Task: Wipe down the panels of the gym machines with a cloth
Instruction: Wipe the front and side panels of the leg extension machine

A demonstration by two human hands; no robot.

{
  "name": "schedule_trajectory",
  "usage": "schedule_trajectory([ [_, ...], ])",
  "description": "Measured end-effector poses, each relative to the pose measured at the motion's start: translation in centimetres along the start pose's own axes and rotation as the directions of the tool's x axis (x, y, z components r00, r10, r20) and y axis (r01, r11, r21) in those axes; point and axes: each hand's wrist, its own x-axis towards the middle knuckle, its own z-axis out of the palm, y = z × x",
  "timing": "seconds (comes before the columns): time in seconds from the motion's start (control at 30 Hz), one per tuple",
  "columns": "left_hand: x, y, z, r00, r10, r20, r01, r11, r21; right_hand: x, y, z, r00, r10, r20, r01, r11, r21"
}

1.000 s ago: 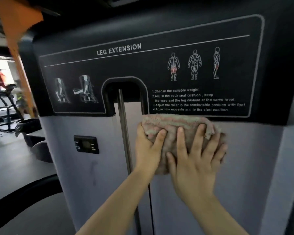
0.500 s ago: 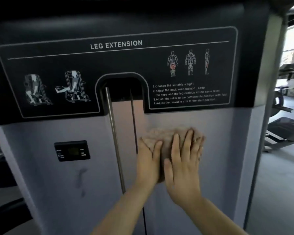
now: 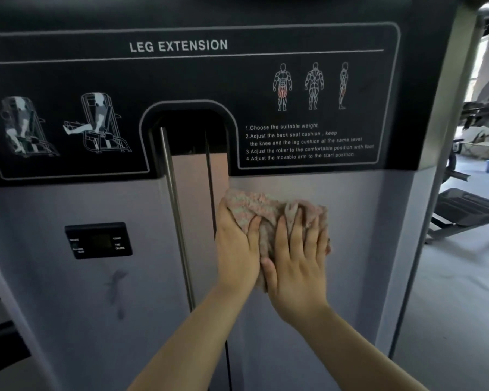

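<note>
Cloth looks soft, light, bunch-prone: right hand presses it flat-fingered to grey panel, left hand fingers hidden under its edge, grip unclear; pin with palms.

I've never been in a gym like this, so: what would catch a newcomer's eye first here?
Two bare hands at the centre: the left hand grips a crumpled pinkish cloth while the right hand presses it flat against the grey panel. Above them, a black sign reads LEG EXTENSION in white, with drawings and numbered instructions. Lower left, a dark smudge sits below a small black display.
</note>
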Motion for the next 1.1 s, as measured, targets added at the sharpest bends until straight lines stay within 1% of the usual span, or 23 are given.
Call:
schedule_trajectory([
  [0.07,-2.1,-1.9,0.2,0.997,-0.050,0.056,0.050,0.999,-0.006,-2.1,0.1,0.8,0.999,-0.022,0.043,0.022,1.000,-0.006],
  [0.1,-3.3,-3.1,0.2,0.993,-0.080,0.083,0.079,0.997,0.018,-3.6,0.1,1.2,0.996,-0.037,0.078,0.038,0.999,-0.012],
  [0.17,-6.0,-5.4,0.4,0.971,-0.191,0.145,0.175,0.978,0.114,-6.6,0.1,1.9,0.985,-0.054,0.161,0.058,0.998,-0.017],
  [0.23,-7.9,-7.1,0.5,0.934,-0.309,0.182,0.280,0.945,0.170,-8.6,-0.2,2.1,0.975,-0.027,0.220,0.032,0.999,-0.017],
  [0.3,-8.0,-7.1,0.7,0.919,-0.351,0.177,0.335,0.935,0.115,-8.4,-0.7,1.8,0.975,0.026,0.220,-0.025,1.000,-0.006],
  [0.33,-7.4,-6.3,0.7,0.931,-0.333,0.147,0.318,0.941,0.115,-7.4,-0.8,1.5,0.979,0.057,0.197,-0.059,0.998,0.004],
  [0.37,-6.6,-5.4,0.8,0.954,-0.283,0.094,0.269,0.953,0.142,-6.1,-1.0,1.1,0.982,0.089,0.168,-0.094,0.995,0.020],
  [0.43,-4.0,-2.7,0.8,0.992,-0.126,-0.001,0.122,0.960,0.253,-2.5,-1.1,0.1,0.985,0.143,0.101,-0.151,0.985,0.079],
  [0.47,-2.5,-1.2,0.7,0.998,-0.054,-0.034,0.062,0.957,0.284,-0.5,-1.1,-0.5,0.985,0.159,0.067,-0.166,0.979,0.117],
  [0.57,1.7,2.3,0.6,0.980,0.164,-0.109,-0.111,0.917,0.384,4.9,-1.1,-2.4,0.980,0.194,-0.033,-0.184,0.963,0.199],
  [0.63,3.2,3.2,0.9,0.940,0.306,-0.152,-0.192,0.842,0.505,6.7,-0.8,-3.1,0.977,0.201,-0.072,-0.183,0.962,0.204],
  [0.67,3.3,3.2,1.1,0.924,0.351,-0.149,-0.214,0.801,0.560,6.8,-0.5,-3.1,0.979,0.189,-0.080,-0.171,0.967,0.187],
  [0.73,2.3,1.9,1.5,0.910,0.406,-0.083,-0.258,0.712,0.653,5.3,0.3,-2.6,0.988,0.141,-0.061,-0.132,0.982,0.137],
  [0.8,0.3,-0.9,1.9,0.892,0.452,0.004,-0.315,0.615,0.723,2.1,1.1,-1.2,0.995,0.096,-0.018,-0.094,0.992,0.082],
  [0.9,-4.3,-5.4,2.4,0.870,0.462,0.172,-0.407,0.475,0.780,-4.2,2.0,0.9,0.995,0.042,0.085,-0.042,0.999,0.004],
  [0.93,-5.9,-6.7,2.5,0.864,0.452,0.223,-0.434,0.443,0.784,-6.1,2.2,1.3,0.993,0.031,0.117,-0.030,0.999,-0.015],
  [1.0,-8.1,-8.2,2.6,0.854,0.437,0.282,-0.470,0.415,0.779,-8.7,2.4,1.5,0.988,0.035,0.152,-0.028,0.999,-0.044],
  [1.1,-7.6,-7.5,2.8,0.851,0.446,0.279,-0.467,0.395,0.791,-7.7,2.4,1.0,0.985,0.069,0.158,-0.068,0.998,-0.018],
])
